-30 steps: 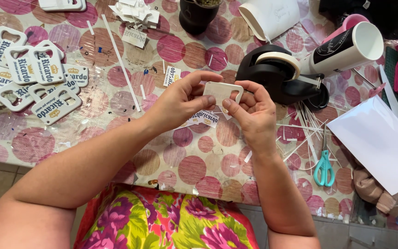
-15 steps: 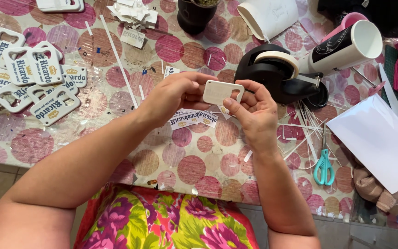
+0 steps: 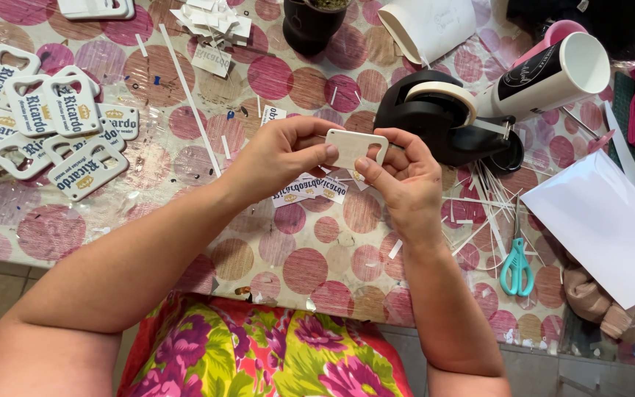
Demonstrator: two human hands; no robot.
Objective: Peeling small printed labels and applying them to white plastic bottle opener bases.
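Note:
Both hands hold one small white plastic tag (image 3: 352, 146) with a cut-out slot, above the middle of the table. My left hand (image 3: 277, 155) pinches its left edge with the fingertips. My right hand (image 3: 400, 180) grips its right side, thumb under the lower edge. Just beneath the hands lie a few printed paper labels (image 3: 304, 189) on the dotted tablecloth (image 3: 303, 265). A heap of finished white tags with labels (image 3: 45, 125) sits at the far left.
A black tape dispenser (image 3: 442, 117) stands right of the hands, with a white cup (image 3: 553, 73) lying beyond it. Teal scissors (image 3: 516, 265), thin paper strips (image 3: 483, 198) and a white sheet (image 3: 604, 220) lie at the right. A dark pot (image 3: 310, 22) stands at the back.
The hands have shifted slightly and turned the tag between the fingers; it stays held by both hands above the labels.

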